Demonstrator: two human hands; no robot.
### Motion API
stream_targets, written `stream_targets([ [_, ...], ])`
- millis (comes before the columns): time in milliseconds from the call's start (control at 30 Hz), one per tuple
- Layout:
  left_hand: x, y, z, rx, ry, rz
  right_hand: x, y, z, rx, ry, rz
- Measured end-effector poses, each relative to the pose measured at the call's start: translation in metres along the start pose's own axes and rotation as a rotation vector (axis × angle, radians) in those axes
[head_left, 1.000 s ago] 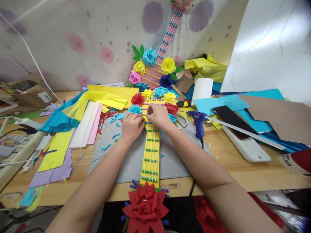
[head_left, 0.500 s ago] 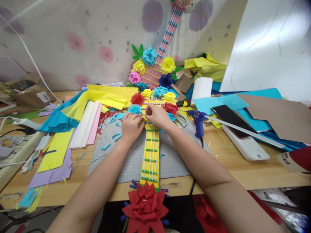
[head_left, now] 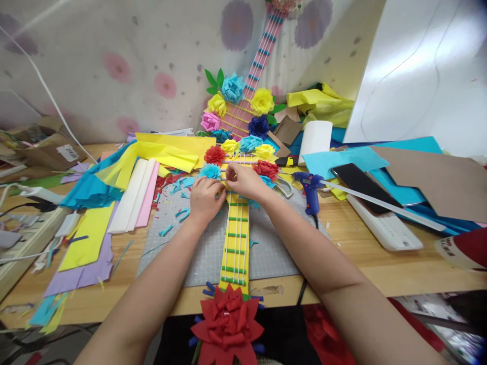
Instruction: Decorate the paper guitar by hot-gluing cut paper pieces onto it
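A yellow paper guitar (head_left: 236, 243) lies with its neck pointing toward me, green bars and white strings along it and a big red flower (head_left: 227, 317) at the near end. Small red, yellow and blue flowers ring its body. My left hand (head_left: 206, 200) rests at the left side of the body, just below a light blue flower (head_left: 210, 171), fingers curled together. My right hand (head_left: 243, 180) is over the middle of the body, thumb and fingertips pinched close to the strings. Whatever either hand holds is too small or hidden to name.
Right of the grey cutting mat (head_left: 198, 253) stand a blue glue gun (head_left: 311, 192) and a phone (head_left: 365, 188). Coloured paper (head_left: 89, 235) and a power strip (head_left: 23, 243) lie left. A pink paper guitar (head_left: 262, 56) leans behind.
My right hand has shifted very slightly left, its fingertips a little lower. My left hand has barely moved.
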State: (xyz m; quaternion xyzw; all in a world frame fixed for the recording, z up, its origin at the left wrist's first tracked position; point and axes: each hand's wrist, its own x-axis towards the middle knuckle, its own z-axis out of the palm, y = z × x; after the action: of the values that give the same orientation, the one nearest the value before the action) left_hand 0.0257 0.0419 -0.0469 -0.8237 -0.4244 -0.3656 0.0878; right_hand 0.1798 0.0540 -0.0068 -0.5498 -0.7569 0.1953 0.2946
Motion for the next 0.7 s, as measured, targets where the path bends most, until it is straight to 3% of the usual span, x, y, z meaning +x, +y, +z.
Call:
stream_targets([
  [167, -0.0009, -0.0007, -0.0005, 0.009, 0.009, 0.021, 0.0, 0.0048, -0.0015, 0.023, -0.025, -0.039],
  [400, -0.0006, -0.0009, -0.0007, 0.007, 0.0, 0.019, -0.0038, -0.0001, 0.001, -0.199, -0.017, -0.128],
  [700, 0.0004, 0.0, -0.0058, -0.005, -0.01, -0.044, -0.0048, -0.0014, 0.0006, -0.227, -0.04, -0.112],
])
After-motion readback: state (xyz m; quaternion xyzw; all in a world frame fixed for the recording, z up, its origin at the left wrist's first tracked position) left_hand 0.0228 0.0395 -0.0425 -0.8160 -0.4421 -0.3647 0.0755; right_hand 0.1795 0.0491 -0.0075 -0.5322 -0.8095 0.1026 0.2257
